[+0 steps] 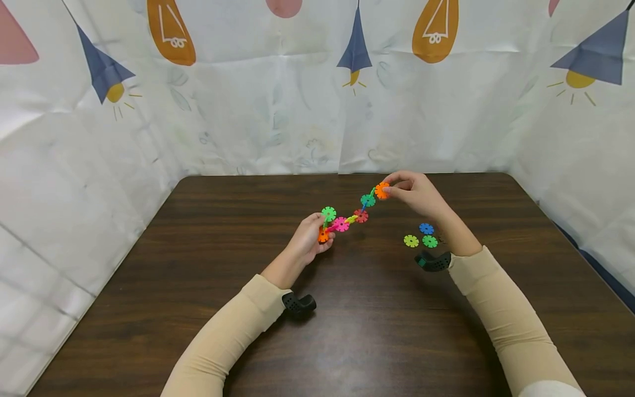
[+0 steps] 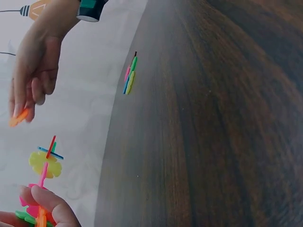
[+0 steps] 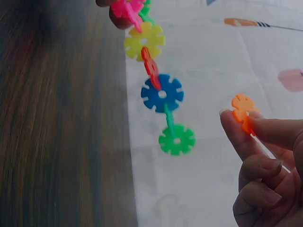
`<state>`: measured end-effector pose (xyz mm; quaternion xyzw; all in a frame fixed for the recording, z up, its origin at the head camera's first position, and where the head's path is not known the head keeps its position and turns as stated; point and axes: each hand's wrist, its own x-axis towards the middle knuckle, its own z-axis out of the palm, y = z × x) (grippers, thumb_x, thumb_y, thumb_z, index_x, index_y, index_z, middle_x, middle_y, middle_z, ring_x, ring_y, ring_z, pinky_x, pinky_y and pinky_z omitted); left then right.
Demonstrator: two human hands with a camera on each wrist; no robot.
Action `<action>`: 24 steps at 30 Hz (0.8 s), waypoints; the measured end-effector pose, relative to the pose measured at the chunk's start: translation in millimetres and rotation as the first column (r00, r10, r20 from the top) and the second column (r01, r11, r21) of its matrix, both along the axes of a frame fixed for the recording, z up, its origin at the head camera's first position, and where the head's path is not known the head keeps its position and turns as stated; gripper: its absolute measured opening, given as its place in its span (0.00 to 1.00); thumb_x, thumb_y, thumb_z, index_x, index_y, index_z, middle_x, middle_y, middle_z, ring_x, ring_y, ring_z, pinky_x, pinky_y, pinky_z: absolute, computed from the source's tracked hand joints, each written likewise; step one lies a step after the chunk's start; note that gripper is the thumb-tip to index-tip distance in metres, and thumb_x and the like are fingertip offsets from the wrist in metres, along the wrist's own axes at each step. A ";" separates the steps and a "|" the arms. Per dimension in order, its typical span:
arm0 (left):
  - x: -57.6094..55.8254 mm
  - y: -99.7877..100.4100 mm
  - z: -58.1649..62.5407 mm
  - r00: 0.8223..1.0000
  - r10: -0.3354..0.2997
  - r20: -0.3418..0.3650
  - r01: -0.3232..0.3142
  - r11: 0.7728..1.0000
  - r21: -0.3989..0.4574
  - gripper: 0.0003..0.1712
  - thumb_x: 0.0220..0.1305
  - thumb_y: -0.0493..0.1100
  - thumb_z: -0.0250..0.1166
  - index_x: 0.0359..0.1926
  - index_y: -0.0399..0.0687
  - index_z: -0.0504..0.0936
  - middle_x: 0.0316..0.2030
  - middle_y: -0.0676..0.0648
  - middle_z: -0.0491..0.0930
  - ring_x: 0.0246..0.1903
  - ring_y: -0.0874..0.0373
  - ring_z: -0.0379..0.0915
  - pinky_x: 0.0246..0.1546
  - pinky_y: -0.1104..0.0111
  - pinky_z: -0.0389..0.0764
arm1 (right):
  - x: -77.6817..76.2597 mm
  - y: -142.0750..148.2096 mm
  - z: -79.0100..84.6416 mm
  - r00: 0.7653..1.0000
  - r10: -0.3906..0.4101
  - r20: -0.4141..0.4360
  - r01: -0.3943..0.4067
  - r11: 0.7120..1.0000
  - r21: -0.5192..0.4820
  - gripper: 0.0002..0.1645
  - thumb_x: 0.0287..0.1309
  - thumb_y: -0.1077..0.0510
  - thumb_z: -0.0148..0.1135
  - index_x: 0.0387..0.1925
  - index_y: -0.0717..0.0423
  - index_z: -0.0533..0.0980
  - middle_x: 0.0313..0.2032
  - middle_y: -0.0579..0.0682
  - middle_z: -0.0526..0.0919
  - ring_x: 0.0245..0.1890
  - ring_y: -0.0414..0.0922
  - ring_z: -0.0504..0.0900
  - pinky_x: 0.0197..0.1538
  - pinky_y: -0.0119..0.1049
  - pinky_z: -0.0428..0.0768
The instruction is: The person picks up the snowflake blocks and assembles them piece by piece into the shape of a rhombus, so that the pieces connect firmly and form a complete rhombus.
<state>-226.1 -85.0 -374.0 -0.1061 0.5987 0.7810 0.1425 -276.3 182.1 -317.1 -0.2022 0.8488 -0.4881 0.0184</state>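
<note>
A chain of interlocking snowflake discs (image 1: 340, 224), in several bright colours, slants up to the right above the table. My left hand (image 1: 305, 238) grips its lower left end, where an orange disc (image 1: 323, 236) and green discs show between the fingers. In the right wrist view the free end runs through a yellow disc (image 3: 156, 40), a red one and a blue disc (image 3: 151, 99) to a green disc (image 3: 179, 150). My right hand (image 1: 419, 194) pinches a single orange disc (image 3: 242, 107) between thumb and fingertips, with a gap from the chain's end.
Below my right forearm lie a loose blue disc (image 1: 426, 228), a yellow-green disc (image 1: 411, 241) and a green disc (image 1: 430, 241) on the dark wooden table (image 1: 198, 220). A patterned white curtain (image 1: 307, 121) hangs behind the table's far edge and along its sides.
</note>
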 end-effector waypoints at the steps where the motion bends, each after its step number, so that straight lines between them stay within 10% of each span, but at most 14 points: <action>1: 0.3 0.0 0.1 1.000 -0.001 -0.003 0.001 1.000 0.000 0.10 0.83 0.42 0.46 0.53 0.42 0.68 0.45 0.43 0.67 0.28 0.58 0.69 0.31 0.72 0.76 | -1.0 -3.5 -1.0 1.000 0.007 -0.002 -0.007 1.000 -0.002 0.17 0.73 0.57 0.62 0.55 0.65 0.78 0.43 0.61 0.87 0.45 0.50 0.84 0.56 0.54 0.76; 10: 2.7 0.9 0.1 0.999 -0.022 -0.037 0.020 0.999 -0.033 0.10 0.84 0.42 0.45 0.50 0.41 0.69 0.41 0.43 0.67 0.26 0.58 0.68 0.28 0.72 0.75 | -5.6 -33.1 -5.1 0.997 0.068 -0.027 -0.068 0.998 -0.014 0.15 0.73 0.57 0.62 0.53 0.63 0.79 0.42 0.61 0.88 0.37 0.52 0.82 0.37 0.39 0.72; 17: 2.4 1.3 1.4 0.999 -0.028 -0.031 0.026 0.998 -0.056 0.10 0.84 0.43 0.45 0.51 0.41 0.69 0.41 0.43 0.67 0.27 0.58 0.68 0.29 0.73 0.76 | -7.5 -50.8 -9.9 0.995 0.095 0.001 -0.095 0.995 -0.025 0.13 0.74 0.58 0.61 0.53 0.60 0.80 0.42 0.60 0.88 0.19 0.43 0.61 0.24 0.34 0.58; 24: 3.9 3.4 1.7 0.998 -0.051 -0.048 0.046 0.994 -0.097 0.11 0.84 0.43 0.45 0.52 0.41 0.70 0.37 0.45 0.70 0.25 0.60 0.68 0.28 0.73 0.76 | -7.8 -63.4 -13.7 0.996 0.093 -0.001 -0.093 0.995 0.043 0.11 0.73 0.57 0.62 0.51 0.56 0.80 0.41 0.56 0.89 0.30 0.50 0.79 0.33 0.37 0.69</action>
